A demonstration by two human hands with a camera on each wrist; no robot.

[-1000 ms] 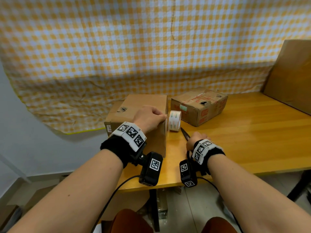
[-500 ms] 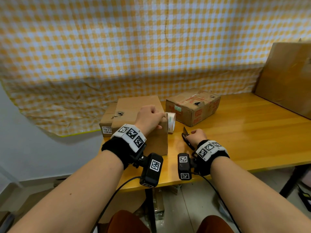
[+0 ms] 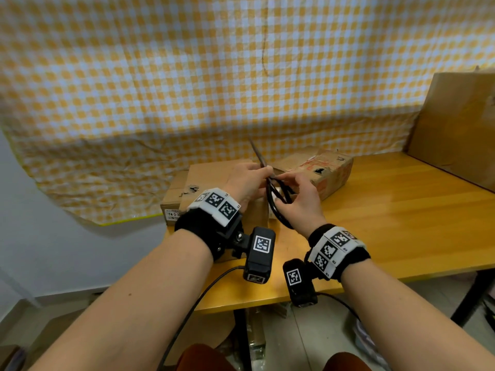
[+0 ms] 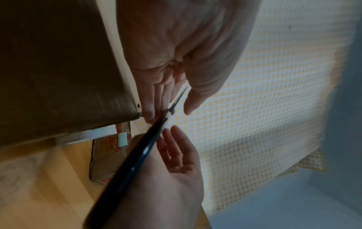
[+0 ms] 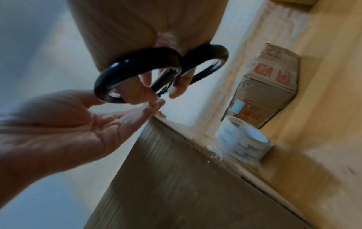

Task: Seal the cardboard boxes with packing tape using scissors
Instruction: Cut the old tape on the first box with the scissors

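Note:
Black-handled scissors (image 3: 277, 202) are off the table, blades pointing up and away over the near plain cardboard box (image 3: 211, 175). My right hand (image 3: 302, 202) grips them, with fingers through the handle loops (image 5: 137, 72). My left hand (image 3: 247, 180) is at the pivot; its straight fingers (image 4: 156, 99) touch the blade, while the thumb stays apart from it. A clear packing tape roll (image 5: 243, 142) stands on the table against the near box's right side. Behind the roll lies a second box (image 3: 326, 172) with red print.
A wooden table (image 3: 388, 210) stretches to the right. A large sheet of cardboard (image 3: 455, 124) leans at its far right. A yellow checked cloth (image 3: 241, 76) hangs behind. The table's front edge is just below my wrists.
My right hand has lifted the scissors from the table up to the top of the near box. My left hand left the box's corner and met the blades.

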